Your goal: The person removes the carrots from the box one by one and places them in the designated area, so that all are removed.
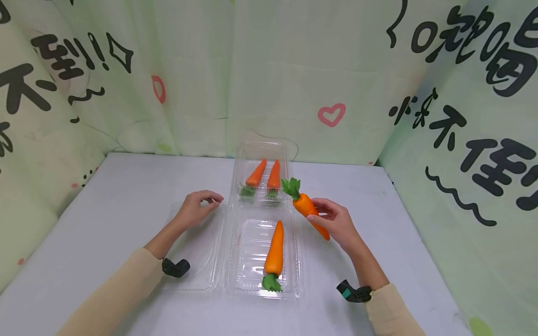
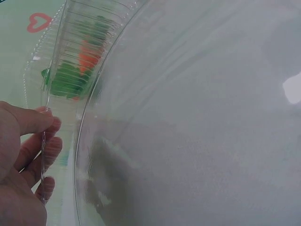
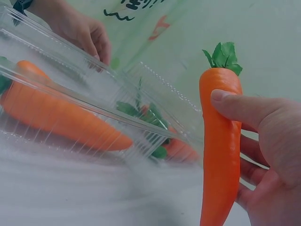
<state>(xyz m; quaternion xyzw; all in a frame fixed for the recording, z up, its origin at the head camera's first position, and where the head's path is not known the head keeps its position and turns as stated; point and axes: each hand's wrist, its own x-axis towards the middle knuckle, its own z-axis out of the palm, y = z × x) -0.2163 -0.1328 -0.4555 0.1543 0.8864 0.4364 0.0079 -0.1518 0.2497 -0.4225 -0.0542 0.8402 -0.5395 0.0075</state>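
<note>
My right hand (image 1: 332, 221) grips an orange carrot (image 3: 220, 141) with a green leafy top, thumb across its upper part. The carrot tilts in the air right of a clear plastic container (image 1: 299, 270). In that container's near tray lies another carrot (image 1: 275, 252), tip pointing away. My left hand (image 1: 197, 210) is at the far corner of the container's open clear lid (image 1: 197, 270). In the left wrist view the thumb and fingers (image 2: 30, 160) pinch the lid's edge, the fingers seen through the plastic.
Behind the near container stands a second clear container (image 1: 262, 149), holding two carrots (image 1: 256, 175) with leaves toward me. Both rest on a white table (image 1: 126, 224). Pale green curtains (image 1: 273, 70) with black writing and hearts enclose the back and sides.
</note>
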